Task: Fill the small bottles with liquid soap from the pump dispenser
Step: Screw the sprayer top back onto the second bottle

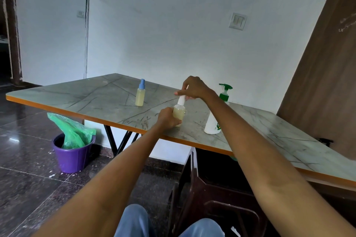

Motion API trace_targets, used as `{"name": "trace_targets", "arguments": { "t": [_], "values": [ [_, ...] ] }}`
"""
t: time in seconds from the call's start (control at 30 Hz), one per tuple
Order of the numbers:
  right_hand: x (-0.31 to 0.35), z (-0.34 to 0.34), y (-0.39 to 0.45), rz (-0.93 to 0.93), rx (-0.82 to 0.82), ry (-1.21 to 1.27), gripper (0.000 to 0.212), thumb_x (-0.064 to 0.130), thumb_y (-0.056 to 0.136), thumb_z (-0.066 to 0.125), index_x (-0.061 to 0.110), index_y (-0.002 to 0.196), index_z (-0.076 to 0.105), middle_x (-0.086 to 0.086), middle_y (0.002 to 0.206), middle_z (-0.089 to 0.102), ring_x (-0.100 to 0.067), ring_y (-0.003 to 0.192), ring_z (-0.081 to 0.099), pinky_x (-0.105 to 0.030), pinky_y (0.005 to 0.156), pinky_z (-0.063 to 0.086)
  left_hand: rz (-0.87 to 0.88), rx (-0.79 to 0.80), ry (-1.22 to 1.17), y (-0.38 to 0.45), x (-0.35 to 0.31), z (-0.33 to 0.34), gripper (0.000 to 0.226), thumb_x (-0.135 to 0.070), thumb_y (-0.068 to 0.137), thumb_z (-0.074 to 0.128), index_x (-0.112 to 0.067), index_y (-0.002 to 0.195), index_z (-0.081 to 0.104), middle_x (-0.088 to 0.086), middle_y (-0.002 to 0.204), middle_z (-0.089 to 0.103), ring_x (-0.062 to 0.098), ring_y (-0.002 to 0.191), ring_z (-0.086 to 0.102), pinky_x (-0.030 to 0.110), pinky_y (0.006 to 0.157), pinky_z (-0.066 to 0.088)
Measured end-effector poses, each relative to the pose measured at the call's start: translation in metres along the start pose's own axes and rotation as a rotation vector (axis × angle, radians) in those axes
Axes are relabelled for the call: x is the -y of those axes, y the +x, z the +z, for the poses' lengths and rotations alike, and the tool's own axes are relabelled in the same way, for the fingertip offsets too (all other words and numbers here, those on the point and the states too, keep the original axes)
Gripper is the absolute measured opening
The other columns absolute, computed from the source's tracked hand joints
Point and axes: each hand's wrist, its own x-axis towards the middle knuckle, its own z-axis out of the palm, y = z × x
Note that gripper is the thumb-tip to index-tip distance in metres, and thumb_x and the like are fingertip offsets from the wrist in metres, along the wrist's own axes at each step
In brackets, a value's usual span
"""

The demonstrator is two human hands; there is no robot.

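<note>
A small clear bottle [179,112] holding pale yellow soap stands near the table's front edge. My left hand [167,117] grips its body from the left. My right hand [193,87] pinches its white cap [181,100] from above. A second small bottle [140,96] with a blue spray cap and yellow soap stands upright farther back on the left. The white pump dispenser [212,121] with a green pump head [225,91] stands to the right, partly hidden behind my right forearm.
The grey marble-pattern table [86,98] has an orange edge and black legs. A purple bucket [72,153] lined with a green bag stands on the floor at left. A dark brown plastic chair [212,194] sits under the table in front of my knees.
</note>
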Motion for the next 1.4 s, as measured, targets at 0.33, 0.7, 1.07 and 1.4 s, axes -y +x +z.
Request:
{"name": "trace_targets", "arguments": {
  "t": [0.33, 0.7, 1.07, 1.4],
  "values": [
    [0.000, -0.010, -0.005, 0.132, -0.101, 0.007, 0.056, 0.058, 0.097, 0.027, 0.011, 0.083, 0.053, -0.011, 0.080, 0.070, -0.019, 0.060, 0.064, -0.029, 0.070, 0.049, -0.013, -0.007, -0.019, -0.002, -0.001, -0.001, 0.056, -0.020, 0.083, 0.067, -0.002, 0.130, 0.045, 0.015, 0.131, 0.053, 0.028, 0.118, 0.052, 0.029, 0.097, 0.043],
    [-0.017, 0.023, -0.011, 0.085, -0.104, 0.277, 0.055, 0.026, 0.074, 0.080, 0.008, 0.120, 0.056, -0.012, 0.130, 0.054, -0.024, 0.106, 0.058, -0.030, 0.082, 0.054, -0.007, -0.005, -0.006, -0.003, -0.002, -0.001, 0.057, -0.020, 0.082, 0.067, -0.002, 0.131, 0.044, 0.015, 0.132, 0.053, 0.028, 0.118, 0.052, 0.030, 0.097, 0.042],
    [-0.026, 0.032, -0.019, 0.137, -0.019, 0.506, 0.065, 0.011, 0.077, 0.076, 0.014, 0.134, 0.045, -0.019, 0.125, 0.059, -0.032, 0.117, 0.055, -0.039, 0.100, 0.044, -0.017, 0.017, -0.005, 0.000, -0.001, -0.002, 0.057, -0.019, 0.082, 0.067, -0.002, 0.132, 0.044, 0.016, 0.131, 0.053, 0.028, 0.117, 0.051, 0.030, 0.094, 0.043],
    [-0.021, 0.032, -0.020, 0.145, -0.076, 0.524, 0.067, 0.021, 0.080, 0.075, 0.016, 0.138, 0.040, -0.011, 0.136, 0.052, -0.027, 0.125, 0.049, -0.033, 0.105, 0.038, -0.007, 0.024, -0.006, 0.001, 0.002, -0.001, 0.058, -0.018, 0.082, 0.067, -0.002, 0.133, 0.043, 0.016, 0.132, 0.052, 0.029, 0.119, 0.050, 0.031, 0.098, 0.042]
  ]
}}
